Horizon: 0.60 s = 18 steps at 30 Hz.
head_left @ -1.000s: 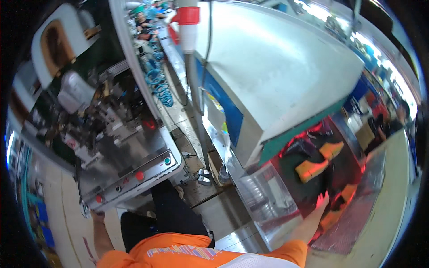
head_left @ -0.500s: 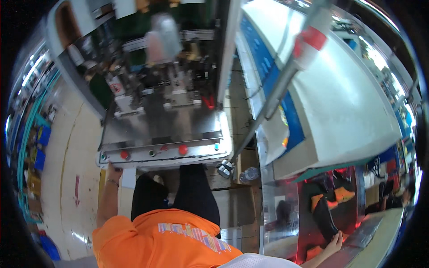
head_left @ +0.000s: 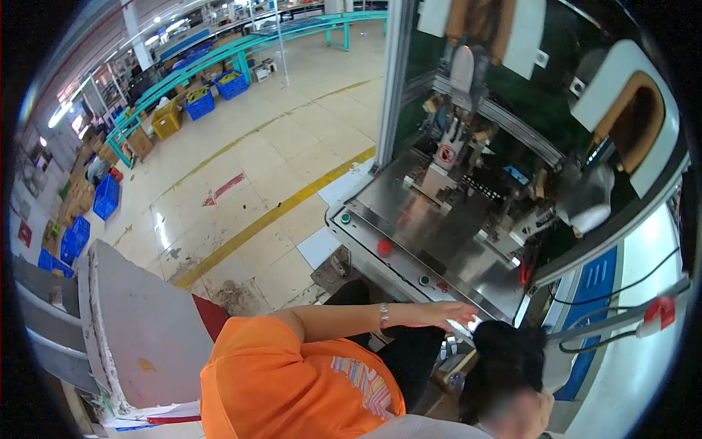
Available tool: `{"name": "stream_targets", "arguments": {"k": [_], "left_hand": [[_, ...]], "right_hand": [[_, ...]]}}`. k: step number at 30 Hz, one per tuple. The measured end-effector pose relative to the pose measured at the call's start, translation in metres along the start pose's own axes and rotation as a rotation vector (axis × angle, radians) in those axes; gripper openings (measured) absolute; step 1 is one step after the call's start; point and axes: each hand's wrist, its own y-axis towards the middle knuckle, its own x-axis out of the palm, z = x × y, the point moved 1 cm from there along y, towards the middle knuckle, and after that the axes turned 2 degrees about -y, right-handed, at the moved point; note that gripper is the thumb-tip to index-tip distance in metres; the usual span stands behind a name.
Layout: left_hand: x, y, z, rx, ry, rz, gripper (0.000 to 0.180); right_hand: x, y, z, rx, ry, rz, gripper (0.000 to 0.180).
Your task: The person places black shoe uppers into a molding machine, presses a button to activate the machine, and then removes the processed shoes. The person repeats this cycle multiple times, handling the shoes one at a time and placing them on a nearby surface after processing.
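Across the upper left, a pale tiled floor crossed by a yellow line. At its far edge, a teal rack and blue crates.

Filling the right half, a tall machine with a steel counter sloping toward the lower right. At the lower left, a grey slab standing on edge.

Along the bottom, seen from above, another person in an orange shirt, dark-haired head just beside the counter's near right corner.

That person's hand, reached out to the counter's front edge, lying flat on it. Fingers stretched out, close together, holding nothing. Impossible to tell which hand. Own hands outside the picture, so their fingers cannot be told.

On the front edge just above the hand, a green button. Farther left along that edge, a red button. On the wrist, a thin bracelet.
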Motion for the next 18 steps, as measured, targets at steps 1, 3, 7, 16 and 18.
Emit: {"name": "stream_targets", "arguments": {"k": [1, 3, 7, 16, 18], "left_hand": [[-0.002, 0.003, 0.008, 0.100, -0.043, 0.035, 0.049], [-0.020, -0.004, 0.026, 0.214, 0.013, -0.097, 0.050], [-0.061, -0.033, 0.042, 0.112, -0.629, -0.406, 0.051], [-0.068, -0.067, 0.071, -0.012, 0.354, 0.305, 0.038], [-0.085, -0.062, 0.043, -0.038, 0.135, 0.256, 0.047]], "right_hand": [[0.013, 0.025, -0.008, 0.004, 0.081, 0.029, 0.029], [0.034, 0.059, -0.022, -0.076, 0.104, 0.040, 0.027], [0.066, 0.072, -0.028, -0.067, 0.306, -0.067, 0.026], [0.108, 0.070, -0.027, -0.048, 0.195, 0.142, 0.019], [0.105, 0.076, -0.023, -0.041, 0.135, 0.254, 0.017]]}}
